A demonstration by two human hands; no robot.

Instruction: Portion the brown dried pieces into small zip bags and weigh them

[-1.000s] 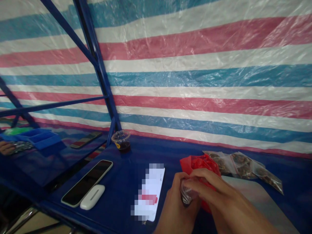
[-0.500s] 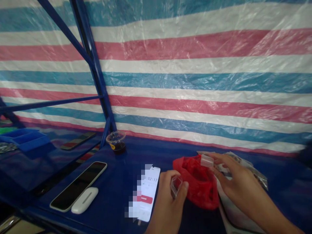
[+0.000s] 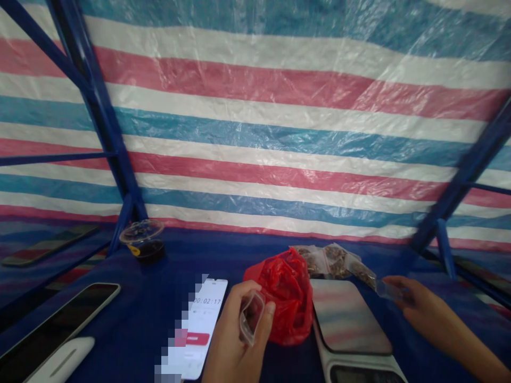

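The phone (image 3: 207, 316) on the tabletop's (image 3: 215, 247) left half reads 00:02:17; the white marking on its red button (image 3: 197, 339) is too small to read. The yellow label (image 3: 134, 250) on the cup (image 3: 149, 251), near the tabletop's back left corner, is illegible too.

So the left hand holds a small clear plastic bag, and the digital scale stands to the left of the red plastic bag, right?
Not quite: the digital scale stands to the right of the red plastic bag, as the head view shows. The left hand does hold a small clear plastic bag.
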